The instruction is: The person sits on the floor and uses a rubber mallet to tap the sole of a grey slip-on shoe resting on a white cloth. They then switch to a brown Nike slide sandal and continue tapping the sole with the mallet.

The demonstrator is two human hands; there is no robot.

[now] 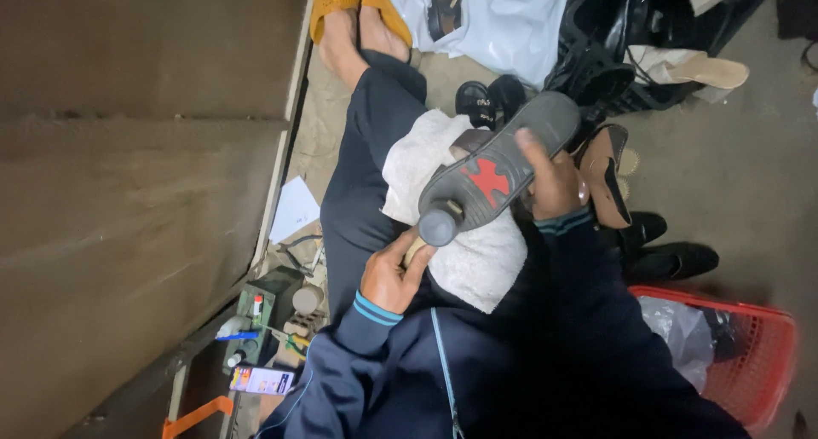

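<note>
The person is sitting with a white towel (464, 251) spread over the lap, and a dark heeled shoe (498, 170) is lying upside down across it, so that its grey sole with the red patch is facing up toward the camera and the towel is cushioning it against the dark trousers. The right hand (554, 183) is gripping the shoe near the toe end, thumb pressing on the sole and fingers curling under the far edge, which is steadying it. The left hand (390, 277) is closing its fingers around a small pale object just under the heel tip; what it is cannot be told. Around the legs, a rough concrete floor (741, 166) is carrying more shoes, a red plastic basket (767, 354) at the right, and a cluttered tool tray (273, 307) along the wall at the left
</note>
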